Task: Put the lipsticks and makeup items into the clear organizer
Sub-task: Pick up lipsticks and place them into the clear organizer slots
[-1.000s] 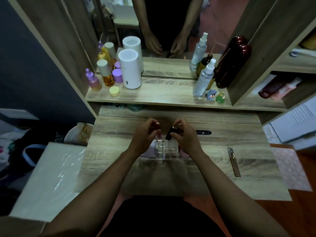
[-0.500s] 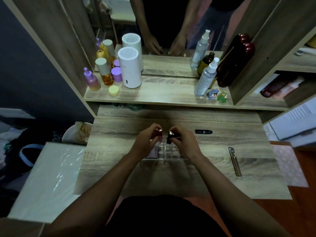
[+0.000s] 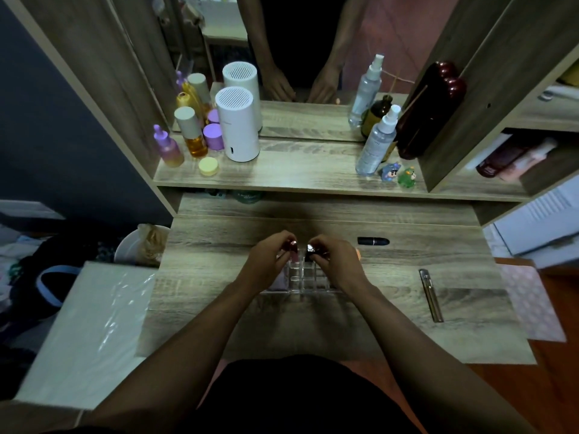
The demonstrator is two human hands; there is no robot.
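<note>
1. My left hand [image 3: 266,264] pinches a dark red lipstick [image 3: 292,245] at its top end, directly over the back rows of the clear organizer [image 3: 308,278].
2. My right hand [image 3: 336,263] grips a black lipstick [image 3: 310,249] the same way, just beside the red one and over the same back cells; the two tubes are close but I cannot tell whether they touch.
3. The clear organizer sits on the wooden table [image 3: 219,277] between my wrists; a pale pink item [image 3: 279,281] lies at the organizer's left side, partly under my left hand.
4. Another black lipstick [image 3: 373,241] lies flat on the table to the right of the organizer and slightly farther back, apart from my right hand.
5. A slim silver tube [image 3: 431,295] lies on the table well to the right of the organizer, its length running front to back.
</note>
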